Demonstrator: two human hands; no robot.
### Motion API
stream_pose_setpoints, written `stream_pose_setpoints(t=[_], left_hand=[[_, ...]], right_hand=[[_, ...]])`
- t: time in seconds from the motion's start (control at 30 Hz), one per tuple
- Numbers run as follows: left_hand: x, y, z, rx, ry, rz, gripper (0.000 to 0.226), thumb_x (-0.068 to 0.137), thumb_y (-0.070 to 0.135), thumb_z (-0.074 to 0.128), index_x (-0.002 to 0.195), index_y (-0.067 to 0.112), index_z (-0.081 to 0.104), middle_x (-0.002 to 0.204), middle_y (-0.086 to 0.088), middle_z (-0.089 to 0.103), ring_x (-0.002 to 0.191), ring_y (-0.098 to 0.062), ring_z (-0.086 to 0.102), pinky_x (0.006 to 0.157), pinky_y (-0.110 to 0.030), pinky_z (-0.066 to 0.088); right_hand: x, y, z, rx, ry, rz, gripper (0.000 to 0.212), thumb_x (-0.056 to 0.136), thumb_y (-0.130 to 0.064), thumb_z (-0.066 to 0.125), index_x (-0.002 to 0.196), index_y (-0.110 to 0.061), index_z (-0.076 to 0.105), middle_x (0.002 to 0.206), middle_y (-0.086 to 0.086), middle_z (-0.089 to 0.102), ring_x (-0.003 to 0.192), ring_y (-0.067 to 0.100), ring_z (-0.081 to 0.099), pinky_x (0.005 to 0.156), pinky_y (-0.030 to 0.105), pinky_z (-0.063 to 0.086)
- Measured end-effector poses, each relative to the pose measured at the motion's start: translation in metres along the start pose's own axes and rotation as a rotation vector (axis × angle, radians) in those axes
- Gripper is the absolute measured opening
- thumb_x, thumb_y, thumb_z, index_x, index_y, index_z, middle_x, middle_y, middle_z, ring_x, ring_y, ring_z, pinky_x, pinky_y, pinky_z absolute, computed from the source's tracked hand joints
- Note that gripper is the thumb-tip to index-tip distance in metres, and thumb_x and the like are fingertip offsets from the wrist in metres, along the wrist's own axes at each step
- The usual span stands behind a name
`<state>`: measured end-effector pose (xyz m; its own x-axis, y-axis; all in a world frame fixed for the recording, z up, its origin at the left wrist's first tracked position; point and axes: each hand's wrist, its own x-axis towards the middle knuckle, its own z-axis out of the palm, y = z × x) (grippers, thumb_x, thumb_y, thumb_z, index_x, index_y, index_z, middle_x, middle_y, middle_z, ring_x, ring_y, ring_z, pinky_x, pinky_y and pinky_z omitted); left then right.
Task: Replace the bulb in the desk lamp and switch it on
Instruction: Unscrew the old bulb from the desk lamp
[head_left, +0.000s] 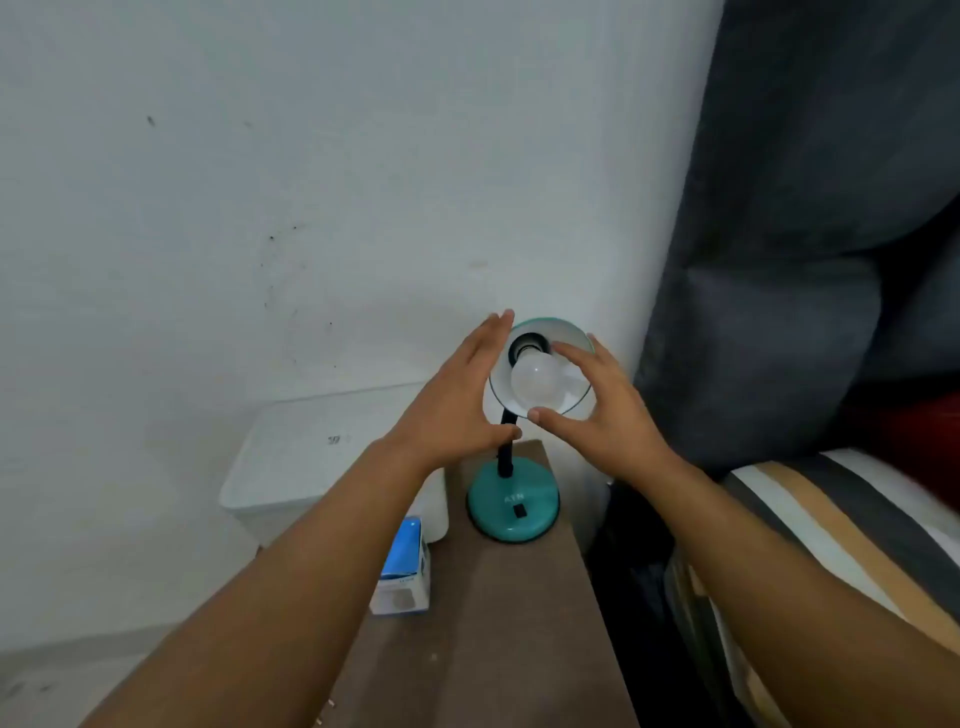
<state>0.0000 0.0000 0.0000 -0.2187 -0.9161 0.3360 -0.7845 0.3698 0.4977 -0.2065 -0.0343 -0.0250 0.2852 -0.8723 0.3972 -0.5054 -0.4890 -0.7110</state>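
A teal desk lamp stands on a narrow brown table (493, 623), its round base (513, 506) carrying a black rocker switch (519, 511). The shade (569, 340) is tilted up toward me, and a white bulb (537, 382) sits in its socket, unlit. My left hand (457, 400) is flat against the shade's left rim, fingers straight. My right hand (592, 410) curves around the shade's right side, thumb under the bulb and fingers at its top right; whether it grips the bulb is unclear. A blue and white bulb box (402, 571) lies at the table's left edge.
A white lidded bin (311, 457) stands left of the table against the white wall. A dark grey padded headboard (779, 260) and a striped bed (831, 519) lie to the right, with a dark gap between bed and table.
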Motion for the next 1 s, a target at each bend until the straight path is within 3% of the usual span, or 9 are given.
stream_pose_setpoints(t=[0.23, 0.37, 0.5, 0.6, 0.7, 0.8, 1.0], left_hand=[[0.009, -0.009, 0.008, -0.045, 0.033, 0.048, 0.111, 0.081, 0.021, 0.083, 0.159, 0.046, 0.008, 0.16, 0.015, 0.034, 0.142, -0.006, 0.04, 0.112, -0.029, 0.044], [0.008, -0.012, 0.01, -0.104, 0.067, 0.036, 0.104, 0.083, 0.021, 0.083, 0.158, 0.046, 0.016, 0.155, 0.013, 0.044, 0.131, -0.008, 0.052, 0.104, -0.022, 0.049], [0.009, -0.015, 0.013, -0.146, 0.074, 0.036, 0.105, 0.082, 0.018, 0.084, 0.157, 0.049, 0.018, 0.151, 0.013, 0.049, 0.125, -0.009, 0.057, 0.102, -0.029, 0.053], [0.009, -0.016, 0.014, -0.142, 0.078, 0.039, 0.104, 0.082, 0.018, 0.084, 0.158, 0.047, 0.019, 0.15, 0.013, 0.05, 0.123, -0.006, 0.057, 0.1, -0.025, 0.053], [0.008, -0.015, 0.015, -0.125, 0.084, 0.032, 0.103, 0.083, 0.022, 0.083, 0.158, 0.046, 0.018, 0.15, 0.012, 0.049, 0.122, -0.005, 0.057, 0.099, -0.017, 0.05], [0.007, -0.016, 0.015, -0.13, 0.085, 0.029, 0.102, 0.083, 0.022, 0.083, 0.157, 0.048, 0.018, 0.149, 0.012, 0.051, 0.12, -0.006, 0.058, 0.099, -0.02, 0.052], [0.007, -0.016, 0.017, -0.107, 0.096, 0.03, 0.103, 0.082, 0.022, 0.084, 0.158, 0.045, 0.018, 0.148, 0.01, 0.052, 0.119, -0.006, 0.058, 0.098, -0.023, 0.053]], right_hand=[[0.008, 0.007, 0.011, 0.01, 0.074, 0.009, 0.073, 0.071, -0.046, 0.083, 0.134, -0.036, 0.047, 0.138, -0.006, 0.045, 0.12, 0.01, 0.045, 0.096, 0.031, 0.046], [0.008, 0.009, 0.015, 0.015, 0.075, 0.021, 0.067, 0.076, -0.042, 0.08, 0.133, -0.037, 0.046, 0.134, -0.005, 0.044, 0.116, 0.009, 0.045, 0.093, 0.029, 0.046], [0.008, 0.009, 0.014, 0.068, -0.006, 0.005, 0.065, 0.084, -0.028, 0.074, 0.137, -0.044, 0.042, 0.135, -0.003, 0.035, 0.12, 0.01, 0.042, 0.101, 0.036, 0.048], [0.007, 0.006, 0.012, 0.101, -0.034, 0.02, 0.072, 0.083, -0.022, 0.073, 0.138, -0.049, 0.036, 0.137, -0.007, 0.029, 0.119, 0.009, 0.041, 0.103, 0.037, 0.047], [0.006, 0.003, 0.014, 0.092, -0.011, 0.029, 0.079, 0.079, -0.034, 0.079, 0.141, -0.043, 0.031, 0.141, -0.008, 0.028, 0.119, 0.005, 0.037, 0.097, 0.024, 0.039], [0.006, 0.0, 0.017, 0.051, 0.037, 0.061, 0.072, 0.078, -0.042, 0.079, 0.137, -0.034, 0.037, 0.139, -0.004, 0.033, 0.116, 0.007, 0.04, 0.092, 0.025, 0.039], [0.007, -0.004, 0.013, 0.089, -0.025, 0.081, 0.064, 0.083, -0.022, 0.075, 0.135, -0.032, 0.04, 0.139, -0.001, 0.029, 0.114, 0.008, 0.037, 0.101, 0.031, 0.043]])
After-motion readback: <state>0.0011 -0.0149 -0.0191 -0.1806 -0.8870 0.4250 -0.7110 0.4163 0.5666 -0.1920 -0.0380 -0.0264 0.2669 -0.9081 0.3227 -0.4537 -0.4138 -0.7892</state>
